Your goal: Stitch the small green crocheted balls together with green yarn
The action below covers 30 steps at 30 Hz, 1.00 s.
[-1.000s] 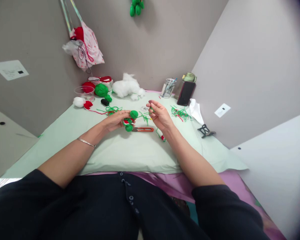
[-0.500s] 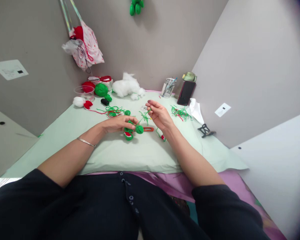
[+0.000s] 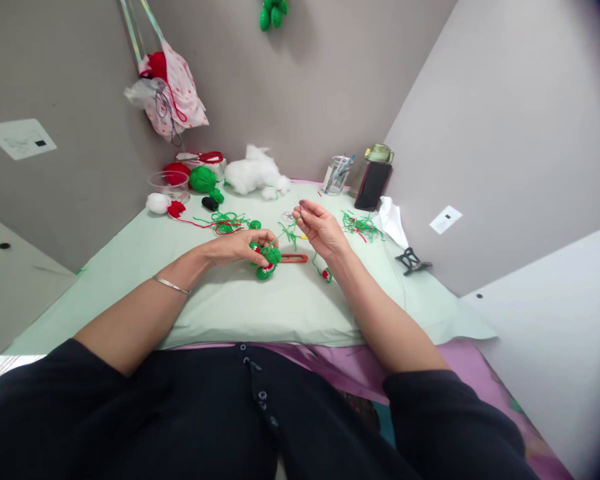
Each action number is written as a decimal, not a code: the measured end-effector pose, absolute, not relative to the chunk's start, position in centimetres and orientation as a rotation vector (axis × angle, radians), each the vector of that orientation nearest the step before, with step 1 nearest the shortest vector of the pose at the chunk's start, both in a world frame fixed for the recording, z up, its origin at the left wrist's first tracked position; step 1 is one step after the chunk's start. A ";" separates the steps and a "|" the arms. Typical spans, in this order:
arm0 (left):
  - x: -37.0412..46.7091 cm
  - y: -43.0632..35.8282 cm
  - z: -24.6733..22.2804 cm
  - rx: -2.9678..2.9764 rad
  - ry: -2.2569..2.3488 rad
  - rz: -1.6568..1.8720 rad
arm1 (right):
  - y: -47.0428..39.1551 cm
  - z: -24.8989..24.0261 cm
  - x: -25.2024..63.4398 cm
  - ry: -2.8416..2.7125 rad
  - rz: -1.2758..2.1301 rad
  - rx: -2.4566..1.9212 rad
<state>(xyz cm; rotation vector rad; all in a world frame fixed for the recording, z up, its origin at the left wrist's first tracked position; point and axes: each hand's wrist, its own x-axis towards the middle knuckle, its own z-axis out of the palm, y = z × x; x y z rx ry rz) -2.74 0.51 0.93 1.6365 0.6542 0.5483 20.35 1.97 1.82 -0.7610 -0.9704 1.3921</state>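
Note:
My left hand [image 3: 245, 245] is closed around a small green crocheted piece [image 3: 273, 255] with red patches and white edging. A strand of green yarn runs from the piece up to my right hand [image 3: 320, 227]. The right fingertips are pinched together on that yarn; something thin sticks up above them, too small to name. On the cloth, just right of the left hand, lies an orange-red slotted tool [image 3: 295, 258]. A small red and green crocheted piece [image 3: 327, 274] with a yarn tail rests below my right wrist.
Green yarn scraps [image 3: 363, 225] lie to the right, near a black claw clip [image 3: 413, 261]. At the back are white stuffing [image 3: 255, 172], a green yarn ball [image 3: 203, 179], a clear cup [image 3: 337, 177] and a leaning phone [image 3: 373, 186]. Walls close in both sides.
The crocheted piece has turned in my left hand, and more of its red and white now shows. My right hand stays nearly in place, still pinching.

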 end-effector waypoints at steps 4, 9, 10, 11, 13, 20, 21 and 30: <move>-2.8 0.4 1.2 1.520 0.672 0.636 | 2.1 1.7 20.5 -0.941 1.409 -0.816; -3.1 0.5 1.4 1.492 0.613 0.687 | 2.1 1.9 20.3 -0.902 1.390 -0.821; -3.1 0.5 1.4 1.514 0.615 0.685 | 2.1 1.9 20.3 -0.892 1.387 -0.824; -3.1 0.5 1.4 1.531 0.618 0.682 | 2.1 1.9 20.2 -0.882 1.384 -0.827; -3.0 0.4 1.4 1.543 0.617 0.677 | 2.1 1.8 20.3 -0.874 1.381 -0.835; -2.7 -0.1 1.6 1.533 0.615 0.644 | 2.2 1.7 20.4 -0.941 1.382 -0.828; -2.6 -0.1 1.6 1.499 0.622 0.662 | 2.1 1.8 20.4 -0.934 1.381 -0.828; -2.4 1.2 1.2 1.129 0.659 0.996 | 1.2 2.3 20.1 -1.041 1.390 -0.822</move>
